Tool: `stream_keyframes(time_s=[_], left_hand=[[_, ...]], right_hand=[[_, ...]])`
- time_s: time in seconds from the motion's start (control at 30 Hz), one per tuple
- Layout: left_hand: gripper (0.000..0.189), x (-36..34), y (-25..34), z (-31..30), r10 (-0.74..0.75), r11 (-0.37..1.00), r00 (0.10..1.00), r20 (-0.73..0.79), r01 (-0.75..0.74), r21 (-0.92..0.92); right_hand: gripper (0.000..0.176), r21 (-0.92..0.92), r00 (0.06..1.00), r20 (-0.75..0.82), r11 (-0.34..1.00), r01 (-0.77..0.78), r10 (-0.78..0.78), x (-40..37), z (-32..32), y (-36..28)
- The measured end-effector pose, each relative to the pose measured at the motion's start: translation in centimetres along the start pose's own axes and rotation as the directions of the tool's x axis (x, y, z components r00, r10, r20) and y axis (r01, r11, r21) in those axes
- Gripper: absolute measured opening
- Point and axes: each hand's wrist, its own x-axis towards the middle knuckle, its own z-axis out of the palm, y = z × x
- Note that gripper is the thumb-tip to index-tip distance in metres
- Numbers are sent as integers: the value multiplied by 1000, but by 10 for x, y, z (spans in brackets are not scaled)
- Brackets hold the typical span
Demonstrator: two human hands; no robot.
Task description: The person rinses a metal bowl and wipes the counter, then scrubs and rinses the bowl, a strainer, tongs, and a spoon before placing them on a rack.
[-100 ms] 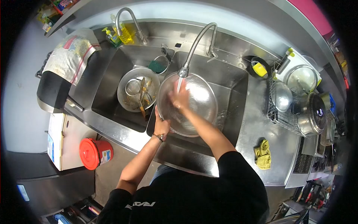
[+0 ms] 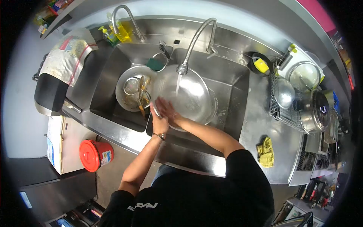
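A large round metal strainer (image 2: 189, 94) is held over the right sink basin under a running faucet (image 2: 182, 69). My left hand (image 2: 159, 123) grips its near-left rim, thumb pointing up. Inside it, close to the left hand, my right hand (image 2: 168, 111) is open with fingers stretched out over the mesh, slightly blurred. Water falls from the faucet into the strainer. In the left basin, a metal bowl (image 2: 123, 100) holds a small sieve (image 2: 131, 86) and dirty utensils (image 2: 142, 94).
A green scouring pad (image 2: 154, 64) lies behind the bowl. Soap bottles (image 2: 121, 33) stand at the back left. To the right are a yellow sponge (image 2: 261, 66), a dish rack (image 2: 289, 117) with lids and a pot (image 2: 314, 113), and a yellow-green cloth (image 2: 266, 152). A red bucket (image 2: 90, 156) stands lower left.
My right hand has moved from beneath the water stream down and left, beside my left hand. The strainer has shifted slightly left and looks tilted differently.
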Motion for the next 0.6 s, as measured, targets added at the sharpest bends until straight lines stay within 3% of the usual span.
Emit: stream_keyframes(time_s=[0.03, 0.07, 0.1, 0.13, 0.2, 0.23, 0.27, 0.3, 0.37, 0.4, 0.47, 0.5, 0.53, 0.57, 0.6], left_hand=[[84, 1, -5, -1, 117, 992, 992, -40, -119, -41], [85, 3, -9, -2, 234, 968, 968, -90, -241, -73], [84, 10, -22, -1, 219, 952, 972, -83, -232, -198], [84, 8, -22, -3, 215, 954, 973, -87, -228, -196], [83, 1, -12, 0, 384, 922, 912, -144, -387, 9], [80, -3, -2, 4, 474, 880, 858, -199, -472, 62], [80, -3, 4, 3, 474, 879, 857, -203, -473, 58], [77, -2, 8, 1, 500, 866, 843, -198, -494, 80], [63, 11, 3, -6, 484, 875, 852, -202, -479, 73], [63, 21, -1, -6, 482, 876, 853, -199, -476, 76], [53, 43, -6, -6, 250, 920, 954, -167, -288, -265], [48, 54, -10, -7, 196, 899, 971, -139, -235, -371], [48, 64, -9, -7, 198, 898, 970, -141, -237, -370], [48, 73, -9, -6, 166, 927, 982, -93, -187, -326], [47, 80, -11, -3, 126, 951, 991, -45, -134, -280]], right_hand=[[64, 267, 963, 176, 951, 155, -206, -11, -4, -4], [64, 267, 963, 180, 952, 149, -201, -17, -14, 2], [66, 23, 930, 352, 994, 109, -110, -23, -30, 14], [67, -224, 873, 488, 969, 105, 18, -29, -46, 23], [66, -611, 921, 285, 791, -39, 266, -34, -81, 29], [66, -626, 977, -7, 761, -171, 213, -35, -85, 59], [65, -600, 944, -300, 742, -299, 138, -35, -83, 84], [65, -601, 945, -299, 742, -296, 135, -35, -89, 80], [69, -216, 681, -648, 775, -594, 341, -36, -94, 72], [69, -213, 680, -646, 775, -596, 346, -39, -92, 71], [67, 270, 612, -653, 892, -362, 446, -42, -87, 69], [59, 170, 483, -817, 933, -318, 314, -43, -75, 88], [59, 170, 484, -817, 933, -316, 312, -45, -74, 92], [55, 478, 411, -755, 858, -188, 511, -50, -73, 96], [51, 729, 367, -626, 683, -38, 688, -57, -74, 101]])
